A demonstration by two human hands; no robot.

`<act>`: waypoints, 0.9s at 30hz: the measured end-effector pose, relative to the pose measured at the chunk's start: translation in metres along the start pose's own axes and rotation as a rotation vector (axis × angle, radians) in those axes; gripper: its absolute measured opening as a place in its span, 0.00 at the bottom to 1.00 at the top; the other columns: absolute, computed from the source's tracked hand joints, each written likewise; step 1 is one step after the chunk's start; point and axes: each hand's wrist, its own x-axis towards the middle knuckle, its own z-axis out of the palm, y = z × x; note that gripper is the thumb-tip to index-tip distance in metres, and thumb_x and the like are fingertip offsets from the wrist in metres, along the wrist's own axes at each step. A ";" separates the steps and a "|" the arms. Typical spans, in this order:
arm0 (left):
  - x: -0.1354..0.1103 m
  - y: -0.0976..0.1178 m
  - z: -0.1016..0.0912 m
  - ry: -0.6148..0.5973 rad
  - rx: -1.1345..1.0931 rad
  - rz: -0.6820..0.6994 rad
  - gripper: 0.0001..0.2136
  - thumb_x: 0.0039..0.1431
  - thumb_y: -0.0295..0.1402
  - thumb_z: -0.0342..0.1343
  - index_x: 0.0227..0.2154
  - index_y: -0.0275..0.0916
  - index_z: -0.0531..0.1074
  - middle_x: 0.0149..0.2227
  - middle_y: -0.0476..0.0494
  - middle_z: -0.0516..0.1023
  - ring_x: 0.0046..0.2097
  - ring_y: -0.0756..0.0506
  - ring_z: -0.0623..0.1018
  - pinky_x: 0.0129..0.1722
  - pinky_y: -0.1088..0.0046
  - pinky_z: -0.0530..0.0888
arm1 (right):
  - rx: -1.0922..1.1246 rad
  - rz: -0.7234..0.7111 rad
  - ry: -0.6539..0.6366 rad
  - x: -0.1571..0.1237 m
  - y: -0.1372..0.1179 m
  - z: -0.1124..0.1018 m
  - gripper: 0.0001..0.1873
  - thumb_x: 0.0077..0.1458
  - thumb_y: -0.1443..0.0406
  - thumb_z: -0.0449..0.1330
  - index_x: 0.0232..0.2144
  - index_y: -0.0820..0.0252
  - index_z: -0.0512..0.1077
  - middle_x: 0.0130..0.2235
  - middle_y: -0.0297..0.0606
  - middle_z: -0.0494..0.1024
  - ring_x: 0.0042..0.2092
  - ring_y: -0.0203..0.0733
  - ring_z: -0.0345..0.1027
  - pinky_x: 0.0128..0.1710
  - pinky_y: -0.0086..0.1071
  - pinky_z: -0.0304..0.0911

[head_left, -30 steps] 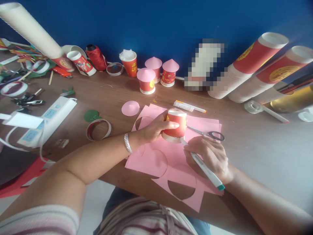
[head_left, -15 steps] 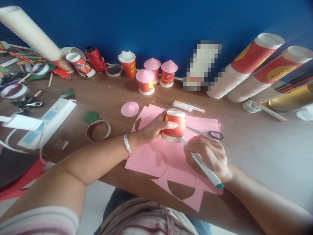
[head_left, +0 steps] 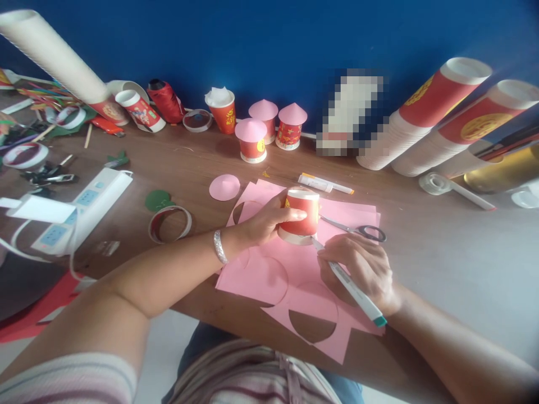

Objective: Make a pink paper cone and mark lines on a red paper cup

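Note:
My left hand (head_left: 273, 219) is wrapped round a red and white paper cup (head_left: 304, 221), its thumb across the red side. Held pen-like in my right hand (head_left: 362, 266) is a white marker pen (head_left: 357, 294) with a green end; its tip touches or nearly touches the cup's lower white band. Beneath both hands lie pink paper sheets (head_left: 256, 278) with round outlines and cut-out circles. Scissors (head_left: 370, 233) with dark handles rest on the sheets, their blades pointing toward the cup. More capped marker pens (head_left: 324, 183) lie just behind the paper.
Three cups with pink cone tops (head_left: 251, 140) stand at the back, near a pink paper cone (head_left: 224, 187). A tape roll (head_left: 169, 224) and a power strip (head_left: 84, 210) are at left. Tall cup stacks (head_left: 446, 92) lean against the blue wall at right.
The view has shifted very slightly. Both hands, the cup and the marker pen keep almost the same places.

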 end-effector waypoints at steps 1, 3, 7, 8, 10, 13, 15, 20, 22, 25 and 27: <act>0.000 0.000 0.000 0.003 0.004 0.007 0.16 0.54 0.36 0.67 0.44 0.38 0.75 0.42 0.40 0.79 0.41 0.43 0.79 0.40 0.65 0.79 | -0.001 0.001 -0.001 -0.001 0.000 0.000 0.15 0.56 0.80 0.61 0.39 0.58 0.70 0.29 0.31 0.76 0.28 0.36 0.71 0.29 0.31 0.70; 0.000 0.000 0.000 0.007 0.011 0.020 0.16 0.54 0.37 0.67 0.44 0.37 0.75 0.41 0.40 0.79 0.42 0.42 0.79 0.40 0.66 0.79 | 0.000 0.001 0.003 -0.001 -0.001 0.001 0.14 0.57 0.80 0.61 0.39 0.58 0.70 0.29 0.31 0.76 0.29 0.37 0.72 0.30 0.32 0.71; 0.001 -0.001 -0.001 -0.005 0.032 0.029 0.16 0.55 0.37 0.67 0.44 0.37 0.75 0.41 0.39 0.79 0.42 0.43 0.79 0.40 0.66 0.79 | 0.002 -0.008 0.010 -0.001 -0.001 0.002 0.14 0.55 0.80 0.63 0.39 0.59 0.70 0.29 0.33 0.76 0.29 0.37 0.73 0.30 0.32 0.72; 0.001 -0.001 -0.001 -0.005 0.039 0.033 0.16 0.55 0.37 0.67 0.44 0.37 0.75 0.41 0.40 0.79 0.41 0.43 0.79 0.40 0.67 0.78 | 0.002 -0.009 0.011 -0.001 -0.001 0.002 0.14 0.55 0.81 0.63 0.38 0.60 0.70 0.29 0.33 0.76 0.29 0.37 0.73 0.30 0.32 0.71; 0.001 -0.001 -0.001 -0.002 0.049 0.034 0.17 0.55 0.37 0.67 0.45 0.37 0.75 0.40 0.39 0.79 0.41 0.43 0.79 0.39 0.67 0.78 | 0.006 -0.012 0.010 -0.001 -0.002 0.002 0.14 0.55 0.81 0.63 0.38 0.60 0.71 0.29 0.33 0.76 0.29 0.38 0.73 0.30 0.32 0.71; 0.001 0.000 0.000 -0.004 0.050 0.026 0.17 0.56 0.37 0.66 0.46 0.37 0.73 0.40 0.40 0.79 0.39 0.44 0.79 0.38 0.68 0.78 | 0.018 -0.020 0.001 -0.002 -0.002 0.003 0.14 0.55 0.81 0.62 0.39 0.60 0.71 0.29 0.33 0.76 0.30 0.38 0.73 0.31 0.32 0.72; 0.001 0.001 0.001 -0.004 0.045 0.019 0.17 0.55 0.37 0.66 0.46 0.37 0.73 0.39 0.40 0.79 0.39 0.44 0.79 0.38 0.68 0.78 | 0.022 -0.022 0.000 -0.002 -0.002 0.003 0.14 0.56 0.81 0.62 0.39 0.61 0.71 0.30 0.34 0.76 0.30 0.38 0.73 0.32 0.33 0.73; 0.001 0.003 0.003 0.000 0.053 0.024 0.16 0.55 0.37 0.67 0.43 0.38 0.73 0.38 0.42 0.79 0.38 0.45 0.78 0.39 0.68 0.76 | 0.024 -0.024 -0.009 0.000 -0.002 0.001 0.13 0.56 0.79 0.62 0.40 0.59 0.71 0.30 0.34 0.77 0.30 0.39 0.75 0.31 0.34 0.74; 0.001 0.003 0.003 -0.001 0.079 0.043 0.15 0.54 0.37 0.67 0.42 0.37 0.74 0.37 0.42 0.78 0.38 0.45 0.78 0.39 0.68 0.75 | 0.021 -0.020 -0.010 0.001 -0.001 0.001 0.14 0.56 0.80 0.62 0.40 0.58 0.71 0.30 0.33 0.78 0.30 0.39 0.75 0.31 0.33 0.75; 0.001 0.003 0.004 0.007 0.105 0.050 0.15 0.54 0.38 0.67 0.42 0.38 0.73 0.38 0.42 0.78 0.38 0.45 0.77 0.38 0.68 0.74 | 0.017 -0.011 -0.005 0.001 -0.001 0.002 0.14 0.57 0.80 0.62 0.40 0.57 0.72 0.30 0.32 0.78 0.30 0.38 0.75 0.31 0.33 0.75; 0.001 0.004 0.005 0.003 0.114 0.047 0.15 0.55 0.38 0.66 0.42 0.38 0.72 0.38 0.42 0.78 0.38 0.45 0.78 0.38 0.68 0.74 | 0.025 -0.015 -0.001 0.001 -0.001 0.002 0.14 0.57 0.80 0.62 0.40 0.58 0.71 0.30 0.33 0.78 0.30 0.38 0.75 0.31 0.33 0.75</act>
